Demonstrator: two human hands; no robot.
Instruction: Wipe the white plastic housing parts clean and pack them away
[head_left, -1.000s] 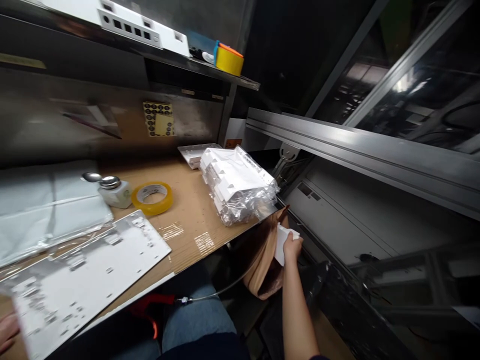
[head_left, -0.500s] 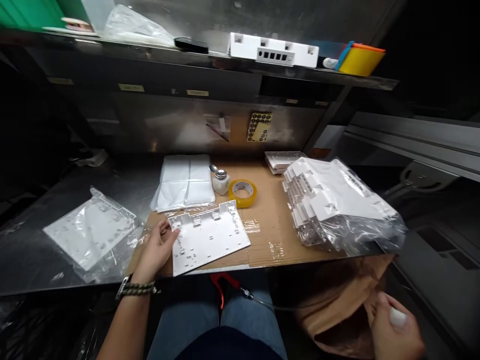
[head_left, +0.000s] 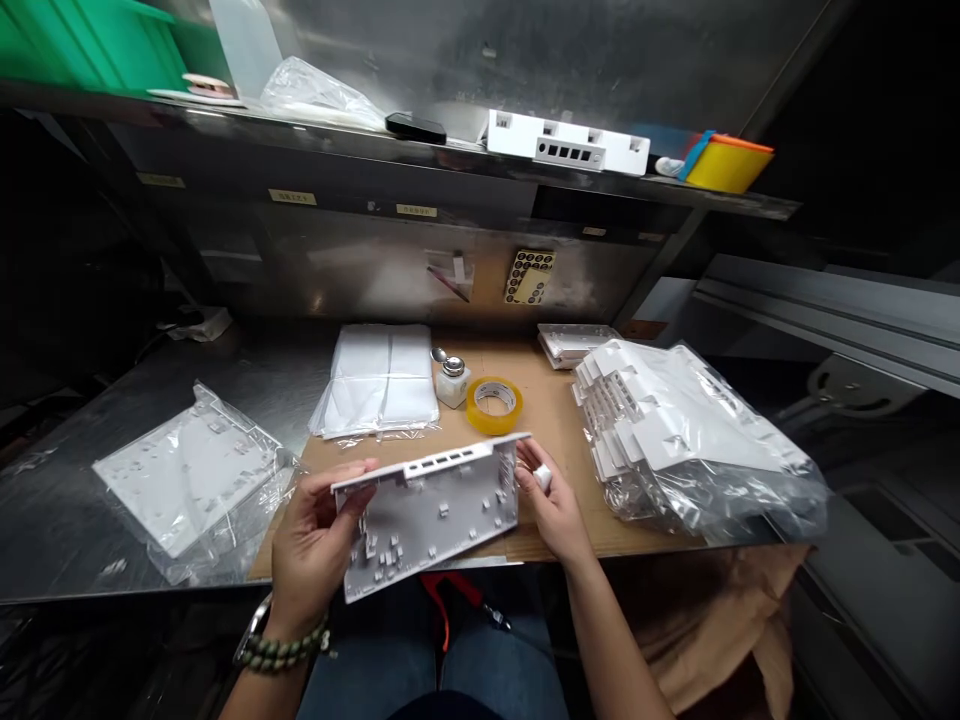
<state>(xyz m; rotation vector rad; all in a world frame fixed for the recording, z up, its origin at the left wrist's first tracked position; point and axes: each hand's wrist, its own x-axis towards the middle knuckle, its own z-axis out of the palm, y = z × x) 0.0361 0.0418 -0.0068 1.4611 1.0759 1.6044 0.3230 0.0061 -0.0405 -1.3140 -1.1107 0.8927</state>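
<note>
A white plastic panel [head_left: 431,515] with ribs and slots is lifted off the cardboard mat [head_left: 559,425] and tilted toward me. My left hand [head_left: 315,545] grips its left edge, fingers curled round it. My right hand [head_left: 551,500] holds the panel's right edge and also pinches a small white piece [head_left: 541,478] between its fingers. A beaded bracelet and watch show on my left wrist.
A bagged stack of white panels [head_left: 675,440] lies to the right, another bagged panel [head_left: 187,480] to the left. Behind the hands are folded white bags [head_left: 379,380], a small bottle [head_left: 453,381] and a yellow tape roll [head_left: 494,403]. A brown paper bag [head_left: 720,630] hangs at lower right.
My right hand came up from the brown bag with the small white piece and took the panel's right edge. The left hand raised the panel off the mat. The view swung left.
</note>
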